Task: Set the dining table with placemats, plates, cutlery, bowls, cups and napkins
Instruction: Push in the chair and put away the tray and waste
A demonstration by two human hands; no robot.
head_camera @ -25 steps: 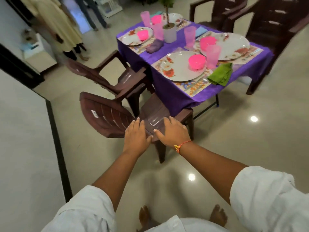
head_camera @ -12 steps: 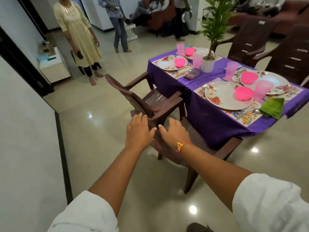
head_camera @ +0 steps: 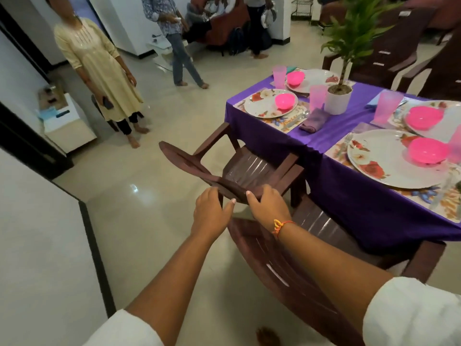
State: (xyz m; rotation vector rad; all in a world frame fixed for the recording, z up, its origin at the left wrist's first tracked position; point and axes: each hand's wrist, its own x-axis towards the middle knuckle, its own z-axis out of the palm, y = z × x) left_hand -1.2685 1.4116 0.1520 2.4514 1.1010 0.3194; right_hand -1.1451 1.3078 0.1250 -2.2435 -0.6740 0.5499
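Purple-clothed table point(head_camera: 349, 201) stands at the right, laid with floral mats. The nearest placemat point(head_camera: 334, 152) carries a white flowered plate point(head_camera: 384, 168) with a bright pink bowl point(head_camera: 427, 151) sitting on its right part, and a fork point(head_camera: 345, 143) lies on the mat left of the plate. Further back, a second plate point(head_camera: 262, 106) bears a second pink bowl point(head_camera: 285, 100). A folded purple napkin point(head_camera: 313, 122) lies to its right, and a translucent pink cup point(head_camera: 317, 97) stands just behind the napkin. A white pot point(head_camera: 336, 103) with a green plant stands mid-table. Two brown plastic chairs are drawn up at the table's near side. Both hands grip the top edge of the farther chair point(head_camera: 184, 163). The left hand point(head_camera: 212, 213) has its thumb on the near face and its fingers curled out of sight over the edge. The right hand point(head_camera: 265, 208), with an orange thread at the wrist, wraps the same edge just beside it. The nearer chair point(head_camera: 299, 258) sits below the right forearm
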